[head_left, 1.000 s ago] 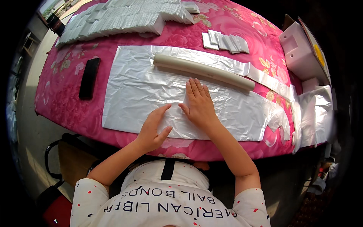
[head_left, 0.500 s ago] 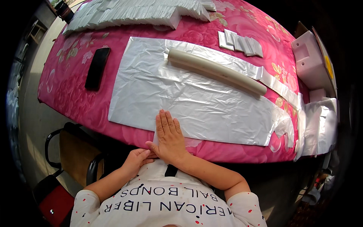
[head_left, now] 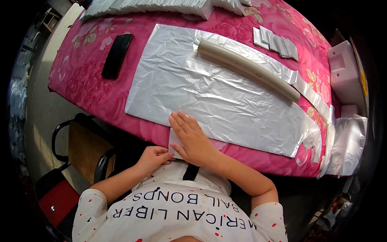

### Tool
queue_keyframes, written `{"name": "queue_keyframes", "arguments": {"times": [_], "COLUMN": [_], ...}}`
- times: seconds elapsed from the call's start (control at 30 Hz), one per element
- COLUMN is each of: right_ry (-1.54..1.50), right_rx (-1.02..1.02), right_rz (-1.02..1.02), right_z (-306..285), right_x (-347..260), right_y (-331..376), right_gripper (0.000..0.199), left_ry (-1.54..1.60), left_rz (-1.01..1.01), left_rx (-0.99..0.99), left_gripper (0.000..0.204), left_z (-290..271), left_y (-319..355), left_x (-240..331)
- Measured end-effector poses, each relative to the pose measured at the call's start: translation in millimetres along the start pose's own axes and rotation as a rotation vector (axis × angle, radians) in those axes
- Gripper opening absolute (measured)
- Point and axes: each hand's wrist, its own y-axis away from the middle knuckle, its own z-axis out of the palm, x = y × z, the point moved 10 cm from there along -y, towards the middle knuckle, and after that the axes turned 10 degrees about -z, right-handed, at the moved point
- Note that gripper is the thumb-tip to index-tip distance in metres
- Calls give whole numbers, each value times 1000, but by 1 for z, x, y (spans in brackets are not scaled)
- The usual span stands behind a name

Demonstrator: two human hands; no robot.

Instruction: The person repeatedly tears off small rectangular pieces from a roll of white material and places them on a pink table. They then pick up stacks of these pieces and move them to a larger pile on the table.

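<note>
My right hand [head_left: 192, 140] lies flat, fingers stretched out, on a small white folded piece [head_left: 173, 148] at the near edge of the pink flowered table [head_left: 86, 82]. My left hand [head_left: 153, 158] sits just below the table edge and pinches the piece's lower corner. The piece overlaps the near edge of a large crinkled silver sheet [head_left: 219, 90] spread across the table. A long cream tube [head_left: 246, 69] lies on the far side of the sheet.
A black phone [head_left: 117, 54] lies left of the sheet. Stacks of white folded pieces [head_left: 276, 40] sit at the back, with a longer row [head_left: 161, 5] along the far edge. A white foam block [head_left: 344, 76] and silver bags [head_left: 347, 145] are at the right. A chair [head_left: 82, 147] stands at lower left.
Both hands have drawn back from the middle of the silver sheet to its near edge. The right hand now lies flat on a small white piece and the left pinches it.
</note>
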Motion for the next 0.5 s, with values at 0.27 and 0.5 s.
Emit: {"name": "queue_keyframes", "arguments": {"times": [0.27, 0.5], "right_ry": [7, 37], "right_rx": [-243, -248], "right_rz": [-294, -158], "right_z": [13, -41], "right_x": [-25, 0], "right_y": [-1, 17], "right_gripper": [32, 5], "left_ry": [-910, -869], "left_rz": [424, 704], "left_rx": [264, 310], "left_gripper": [10, 9], "left_z": [22, 34], "left_y": [41, 55], "left_x": [71, 98]}}
